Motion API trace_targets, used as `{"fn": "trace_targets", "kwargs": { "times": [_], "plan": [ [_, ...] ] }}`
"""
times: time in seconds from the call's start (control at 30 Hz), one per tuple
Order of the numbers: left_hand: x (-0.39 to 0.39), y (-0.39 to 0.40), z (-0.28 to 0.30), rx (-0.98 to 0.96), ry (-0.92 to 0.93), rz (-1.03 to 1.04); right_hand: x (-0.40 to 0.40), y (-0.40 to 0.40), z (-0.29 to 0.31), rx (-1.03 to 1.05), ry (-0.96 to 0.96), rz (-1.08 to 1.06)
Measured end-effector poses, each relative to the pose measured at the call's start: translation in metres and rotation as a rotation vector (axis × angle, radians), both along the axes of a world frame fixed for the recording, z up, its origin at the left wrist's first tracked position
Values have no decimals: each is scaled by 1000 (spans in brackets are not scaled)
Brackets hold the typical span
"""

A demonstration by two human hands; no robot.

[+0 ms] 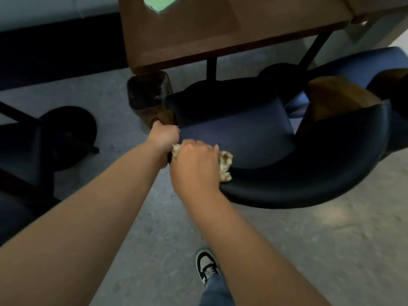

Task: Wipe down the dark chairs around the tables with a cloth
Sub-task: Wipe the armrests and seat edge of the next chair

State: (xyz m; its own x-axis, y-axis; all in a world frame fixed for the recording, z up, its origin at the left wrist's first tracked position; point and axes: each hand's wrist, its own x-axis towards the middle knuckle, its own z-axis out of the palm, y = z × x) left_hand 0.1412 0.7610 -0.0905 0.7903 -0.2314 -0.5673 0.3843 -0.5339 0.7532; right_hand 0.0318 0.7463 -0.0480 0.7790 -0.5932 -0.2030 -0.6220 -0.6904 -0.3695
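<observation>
Wiping the dark chair [254, 138] at its left rim, the right hand [195, 164] presses a bunched beige cloth [225, 165] against the backrest edge.

From the head view, the left hand [164, 134] is curled around the chair's left armrest end, just beside the right hand, which grasps the cloth. The chair sits tucked near a brown table [198, 36] bearing a green phone [159, 3]; a black-and-white sneaker [206, 265] stands on the grey floor [309, 239].
</observation>
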Motion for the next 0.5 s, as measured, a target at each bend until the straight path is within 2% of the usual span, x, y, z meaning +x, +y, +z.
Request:
{"fn": "trace_targets", "kwargs": {
  "times": [0.13, 0.27, 0.37, 0.5],
  "plan": [
    [-2, 0, -2, 42, -65, 3, -2, -3, 1, -18, -42, 109],
    [-5, 2, -7, 96, -96, 32, -38, -20, 7, -81, -83, 319],
    [-4, 2, -10, 164, -137, -6, -72, -42, 17, -49, -78, 378],
    [-2, 3, -11, 176, -109, -7, -89, -57, 21, 32, 53, 380]
  ]
}}
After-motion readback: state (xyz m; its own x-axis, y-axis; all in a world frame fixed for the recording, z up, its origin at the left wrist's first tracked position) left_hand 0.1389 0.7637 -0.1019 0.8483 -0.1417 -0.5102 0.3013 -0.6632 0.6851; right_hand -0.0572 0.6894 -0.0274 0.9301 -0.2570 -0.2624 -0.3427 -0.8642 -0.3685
